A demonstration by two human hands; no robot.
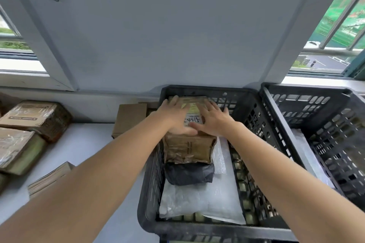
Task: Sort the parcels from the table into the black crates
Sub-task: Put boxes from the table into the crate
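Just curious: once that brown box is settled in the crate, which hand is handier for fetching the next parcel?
Probably the left hand. Both hands lie flat on the brown box in the crate, but the other parcels sit on the table on the person's left; the right hand would cross over.
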